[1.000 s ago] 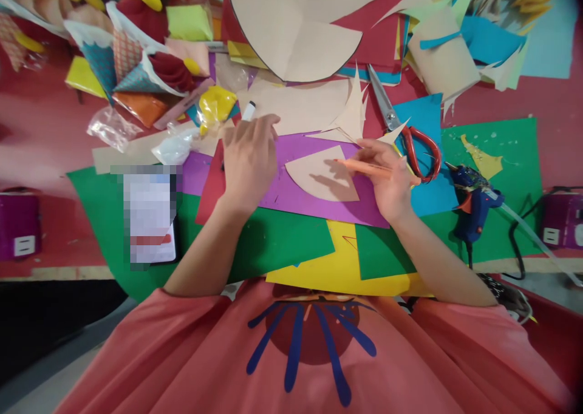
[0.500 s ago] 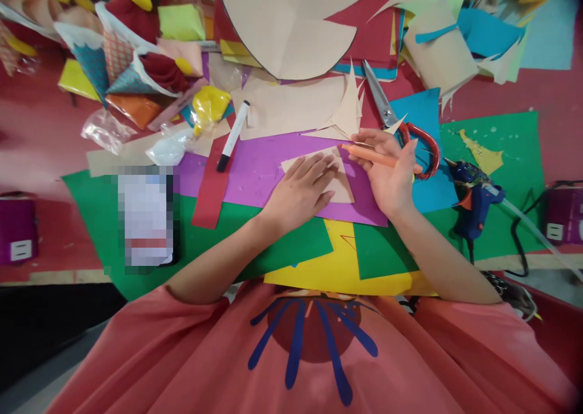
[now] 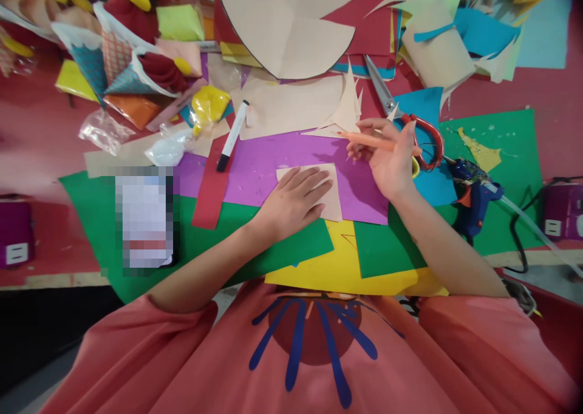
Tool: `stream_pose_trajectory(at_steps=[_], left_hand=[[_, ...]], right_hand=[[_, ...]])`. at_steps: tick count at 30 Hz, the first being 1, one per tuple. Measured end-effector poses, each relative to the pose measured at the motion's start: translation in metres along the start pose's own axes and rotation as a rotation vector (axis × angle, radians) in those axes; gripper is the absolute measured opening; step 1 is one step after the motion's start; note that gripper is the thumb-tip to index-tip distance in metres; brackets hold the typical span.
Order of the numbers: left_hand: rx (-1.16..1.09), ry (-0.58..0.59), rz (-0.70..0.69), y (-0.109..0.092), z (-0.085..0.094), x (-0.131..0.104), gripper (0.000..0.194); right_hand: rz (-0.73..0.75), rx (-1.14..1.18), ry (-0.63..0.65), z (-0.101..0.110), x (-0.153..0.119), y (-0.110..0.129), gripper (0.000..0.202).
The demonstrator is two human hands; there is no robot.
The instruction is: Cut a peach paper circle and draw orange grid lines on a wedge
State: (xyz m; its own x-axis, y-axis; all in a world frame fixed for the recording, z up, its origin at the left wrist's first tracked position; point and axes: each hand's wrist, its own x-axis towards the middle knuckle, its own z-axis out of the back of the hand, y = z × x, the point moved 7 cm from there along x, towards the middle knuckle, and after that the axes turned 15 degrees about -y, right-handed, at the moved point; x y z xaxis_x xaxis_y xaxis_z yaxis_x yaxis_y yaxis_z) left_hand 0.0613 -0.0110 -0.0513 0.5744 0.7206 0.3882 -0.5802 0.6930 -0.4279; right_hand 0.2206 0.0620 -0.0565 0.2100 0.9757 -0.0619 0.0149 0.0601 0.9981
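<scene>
My left hand (image 3: 296, 201) lies flat with fingers stretched over a small piece of beige paper (image 3: 336, 189), which rests on a purple sheet (image 3: 259, 156). Part of that beige piece is hidden under the palm. Raised to the right of it, my right hand (image 3: 394, 165) holds an orange felt-tip pen (image 3: 368, 139), its tip pointing left and clear of the beige piece. Red-handled scissors (image 3: 387, 95) lie just beyond my right hand, blades pointing away, with the handles partly behind the hand.
A white marker (image 3: 233, 136) and a red paper strip (image 3: 210, 192) lie left of my hands. Further left is a phone (image 3: 146, 220). At right sits a blue glue gun (image 3: 476, 204) with its cord. Cut beige scraps (image 3: 348, 107) and a large beige circle (image 3: 286, 31) are at the back.
My left hand and the beige piece have shifted slightly towards me and left, and the piece has turned. My right hand has lifted away from it, up and to the right, still holding the pen.
</scene>
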Motion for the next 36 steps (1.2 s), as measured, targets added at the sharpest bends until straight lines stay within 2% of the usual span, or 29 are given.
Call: stream_pose_trajectory(at_steps=[4,6,10,13,18,25,36], left_hand=[[0.012,-0.04,-0.023,-0.001,0.002,0.002,0.035],[0.014,-0.045,-0.02,-0.001,0.003,0.003,0.034],[-0.006,-0.013,0.003,0.0,0.002,0.002,0.036],[-0.014,-0.003,0.009,0.001,0.002,0.0,0.036],[-0.036,0.003,0.009,0.0,0.001,-0.002,0.038],[-0.027,0.013,-0.009,-0.004,0.001,-0.001,0.039],[0.006,-0.017,-0.04,-0.005,0.003,-0.001,0.037]], right_hand=[[-0.069,-0.121,0.094,-0.002,0.01,-0.001,0.071],[-0.074,-0.099,0.122,0.0,0.009,0.0,0.066],[-0.073,0.052,0.134,0.007,-0.007,0.003,0.039],[-0.064,0.004,0.134,0.011,-0.019,0.002,0.026],[-0.037,-0.086,0.093,0.008,-0.022,0.003,0.028],[0.028,-0.154,0.074,0.006,-0.022,0.001,0.02],[0.077,-0.173,0.108,0.006,-0.024,0.0,0.018]])
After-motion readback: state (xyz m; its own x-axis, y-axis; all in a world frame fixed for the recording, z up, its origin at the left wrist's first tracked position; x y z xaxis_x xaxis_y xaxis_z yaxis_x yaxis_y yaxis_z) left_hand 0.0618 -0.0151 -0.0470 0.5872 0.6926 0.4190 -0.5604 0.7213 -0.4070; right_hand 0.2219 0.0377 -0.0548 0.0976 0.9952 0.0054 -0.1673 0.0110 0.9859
